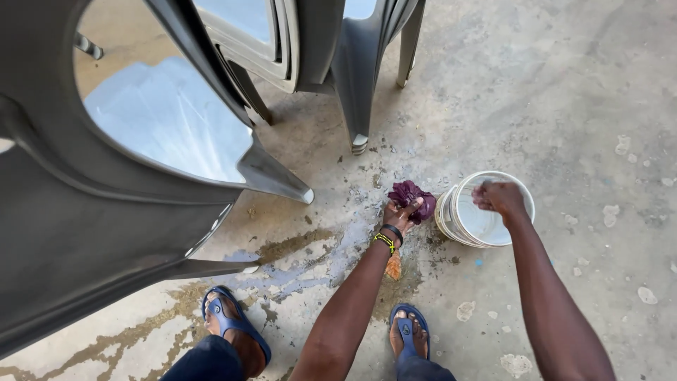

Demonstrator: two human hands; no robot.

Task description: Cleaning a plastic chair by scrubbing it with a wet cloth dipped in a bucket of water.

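Purple crumpled cloth (412, 197), one of it, sits right of centre, clutched in the left hand (400, 215), fingers wrapped beneath it. One round white plastic bucket (484, 209) lies just right, the right hand (498, 197) clenched over its rim. Two grey plastic chairs (106, 212) fill the upper left.

**Packages, labels, signs and screens**

None of these appears in the head view. The one container present, a round white bucket (485, 209) standing on the concrete floor (578, 85), shows a plain wall with no label that can be made out. No sign or screen stands anywhere in view.
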